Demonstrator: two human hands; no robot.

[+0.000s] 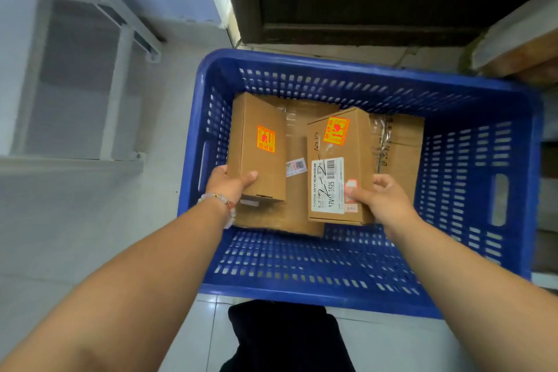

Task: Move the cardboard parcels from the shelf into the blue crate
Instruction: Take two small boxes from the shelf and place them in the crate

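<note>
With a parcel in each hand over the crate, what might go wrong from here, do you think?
1. The left hand grips the left parcel only at its near end, so it may tip and drop.
2. The right parcel, tilted over the flat box in the blue crate, might land crooked.

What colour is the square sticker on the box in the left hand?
Bright orange with red marks, seen in the head view: sticker on the cardboard parcel in the left hand.

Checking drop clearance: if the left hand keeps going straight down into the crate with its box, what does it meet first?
Probably the flat parcel already lying on the blue crate floor: it sits directly under the small box that the left hand grips. The gap between them is hard to judge from this overhead view.
</note>
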